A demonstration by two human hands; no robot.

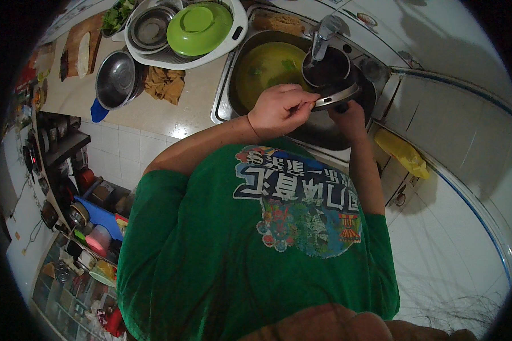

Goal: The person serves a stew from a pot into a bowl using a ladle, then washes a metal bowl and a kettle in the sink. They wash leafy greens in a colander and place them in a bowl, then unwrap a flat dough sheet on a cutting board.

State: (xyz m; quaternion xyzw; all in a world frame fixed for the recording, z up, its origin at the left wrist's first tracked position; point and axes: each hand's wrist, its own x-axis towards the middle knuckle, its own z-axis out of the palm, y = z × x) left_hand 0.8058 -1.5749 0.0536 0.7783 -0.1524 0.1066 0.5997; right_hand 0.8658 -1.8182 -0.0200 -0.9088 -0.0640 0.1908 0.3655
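Note:
My left hand point(281, 108) pinches the metal rim of what looks like a pot lid point(337, 97), tilted over the right part of the steel sink point(222, 96). On the lid's near side, my right hand point(350, 119) holds a dark part of it; those fingers are partly hidden. Just beyond the lid, a round metal pot point(330, 70) sits under the chrome faucet point(324, 34). To its left is a large basin of yellowish water point(266, 64) with green leaves floating in it. Whether water runs from the faucet is unclear.
Left of the sink, the counter point(192, 113) bears a white drying basket point(187, 65) with a green bowl point(200, 27), steel bowls point(117, 79), a brown cloth point(164, 83) and a cutting board point(79, 47). A tiled wall stands right, near a yellow bag point(401, 153).

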